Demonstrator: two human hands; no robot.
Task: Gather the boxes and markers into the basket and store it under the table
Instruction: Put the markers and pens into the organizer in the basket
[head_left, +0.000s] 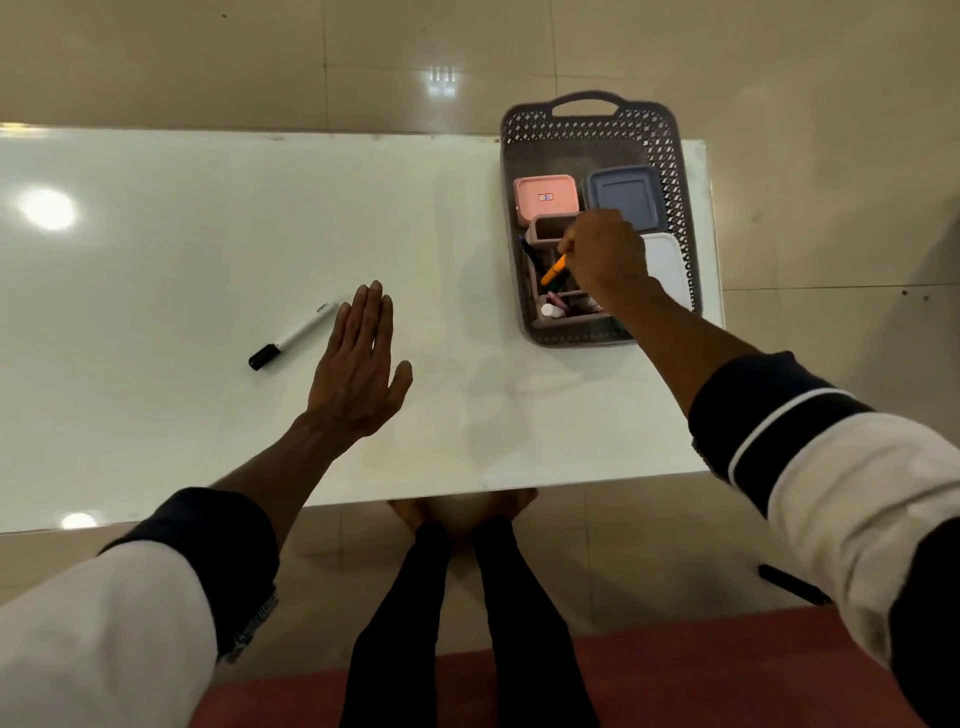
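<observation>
Fingers (371, 312) of left hand (358, 374) straight, together; right hand (602, 254) pinches orange marker (554, 270) over basket (670, 156). Black-capped marker (293, 336) lies just left of left fingers, axis diagonal.
</observation>
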